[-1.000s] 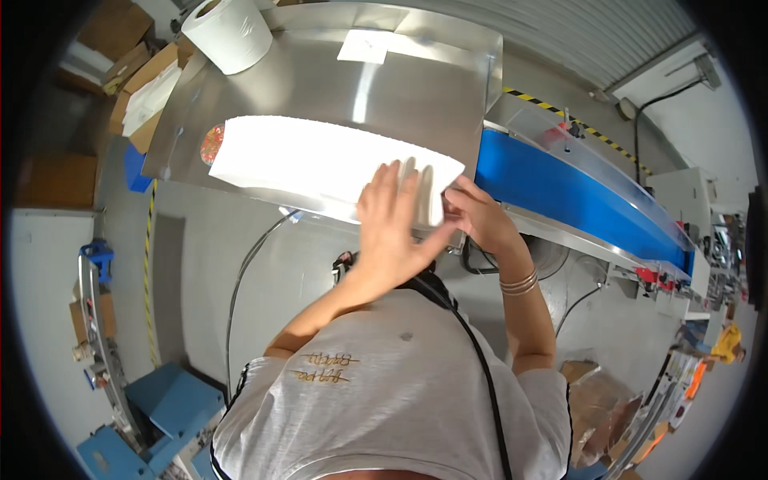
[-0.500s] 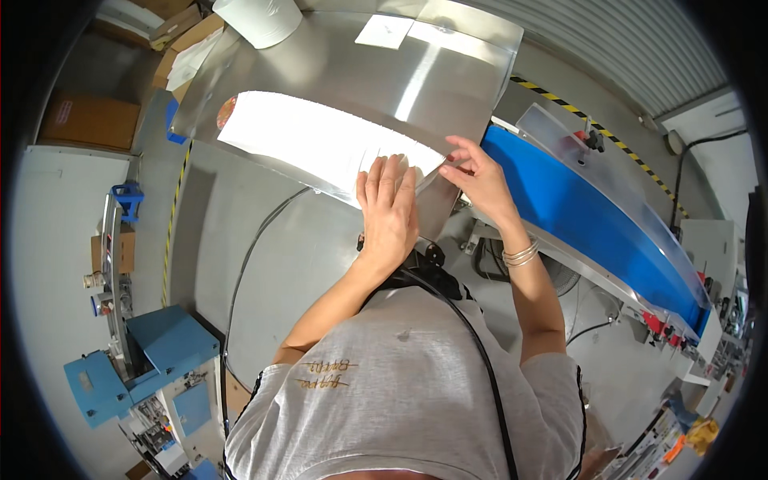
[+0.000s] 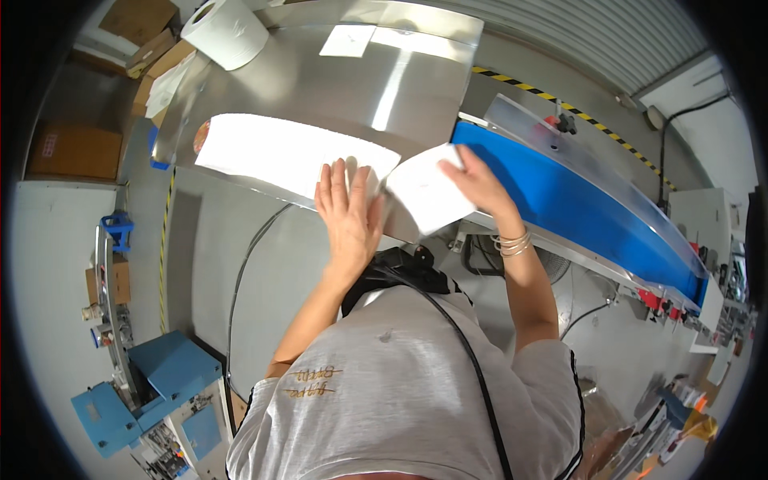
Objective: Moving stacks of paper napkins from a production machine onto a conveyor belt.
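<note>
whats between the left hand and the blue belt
In the head view, the right end of the white stack, then a white sheet held by the right hand.

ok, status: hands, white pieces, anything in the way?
Left hand open, resting on long white row. Right hand holding separate white piece, near blue belt's left end. Nothing visibly in the way.

White roll: upper left
Brown carton: far left
Striped tape: yellow-black, upper right
Blue cabinet: lower left
</note>
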A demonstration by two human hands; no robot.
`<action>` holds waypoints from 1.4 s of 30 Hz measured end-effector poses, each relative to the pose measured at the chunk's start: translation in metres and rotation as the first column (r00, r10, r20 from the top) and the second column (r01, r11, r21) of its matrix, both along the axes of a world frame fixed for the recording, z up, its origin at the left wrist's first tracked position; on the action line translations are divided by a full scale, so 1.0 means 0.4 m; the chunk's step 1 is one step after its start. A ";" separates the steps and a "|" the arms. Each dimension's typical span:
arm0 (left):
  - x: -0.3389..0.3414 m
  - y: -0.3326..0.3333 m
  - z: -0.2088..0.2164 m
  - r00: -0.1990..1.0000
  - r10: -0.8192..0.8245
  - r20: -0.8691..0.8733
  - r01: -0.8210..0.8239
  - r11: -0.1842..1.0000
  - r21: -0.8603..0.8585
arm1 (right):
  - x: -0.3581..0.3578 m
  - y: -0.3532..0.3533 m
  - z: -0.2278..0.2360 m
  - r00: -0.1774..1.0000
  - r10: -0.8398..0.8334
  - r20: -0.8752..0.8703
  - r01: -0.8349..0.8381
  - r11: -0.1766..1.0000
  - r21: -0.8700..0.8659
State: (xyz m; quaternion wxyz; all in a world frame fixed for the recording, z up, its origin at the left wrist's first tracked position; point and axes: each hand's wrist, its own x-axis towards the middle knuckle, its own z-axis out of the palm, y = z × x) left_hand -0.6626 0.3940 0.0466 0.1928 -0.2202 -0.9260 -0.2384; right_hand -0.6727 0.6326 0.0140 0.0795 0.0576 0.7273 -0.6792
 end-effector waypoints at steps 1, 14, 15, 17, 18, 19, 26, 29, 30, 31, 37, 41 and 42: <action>-0.005 -0.004 -0.004 1.000 -0.003 -0.007 0.003 1.000 0.004 | 0.008 0.061 -0.064 0.995 -0.084 -0.053 0.085 0.996 0.014; -0.010 -0.008 -0.014 0.997 -0.050 -0.053 0.056 0.993 0.108 | 0.124 0.249 -0.021 0.750 -0.273 -0.603 0.609 -0.074 0.790; -0.010 -0.011 -0.015 0.997 -0.053 -0.052 0.059 0.993 0.106 | 0.100 0.209 -0.006 0.823 -0.212 -0.527 0.568 0.267 0.779; -0.010 -0.018 -0.018 0.997 -0.062 -0.037 0.067 0.990 0.125 | 0.046 0.049 0.085 0.945 -0.048 -0.325 0.219 0.829 0.514; -0.012 -0.017 -0.018 0.996 -0.077 -0.038 0.081 0.988 0.130 | 0.022 0.006 0.064 0.950 0.083 -0.301 0.066 0.888 0.455; -0.013 -0.023 -0.013 0.997 -0.075 -0.029 0.077 0.994 0.075 | 0.004 -0.042 0.067 0.932 0.186 -0.310 -0.031 0.895 0.444; -0.035 -0.038 0.000 0.999 -0.052 0.004 0.051 0.992 0.112 | -0.002 0.006 -0.051 0.990 -0.029 -0.140 0.036 0.998 0.050; -0.044 -0.048 -0.004 0.999 -0.041 -0.021 0.043 0.996 0.075 | 0.032 0.165 -0.107 0.840 -0.540 -0.051 0.521 0.778 0.351; -0.043 -0.052 -0.007 0.999 -0.033 -0.039 0.036 0.997 0.075 | 0.042 0.194 -0.055 0.761 -0.648 0.043 0.556 0.685 0.471; -0.043 -0.050 -0.009 0.999 -0.032 -0.037 0.035 0.996 0.080 | 0.070 0.259 -0.098 0.722 -0.692 -0.032 0.604 0.606 0.517; -0.046 -0.042 -0.019 0.996 -0.049 -0.080 0.057 0.993 0.100 | 0.115 0.235 -0.038 0.710 -0.301 -0.637 0.564 -0.299 0.770; -0.050 -0.052 -0.032 0.991 -0.101 -0.089 0.107 0.992 0.072 | 0.012 -0.001 0.046 0.934 0.010 -0.357 0.179 0.853 0.491; -0.051 -0.057 -0.026 0.990 -0.107 -0.090 0.114 0.991 0.070 | -0.014 -0.053 0.039 0.911 0.147 -0.385 0.031 0.907 0.420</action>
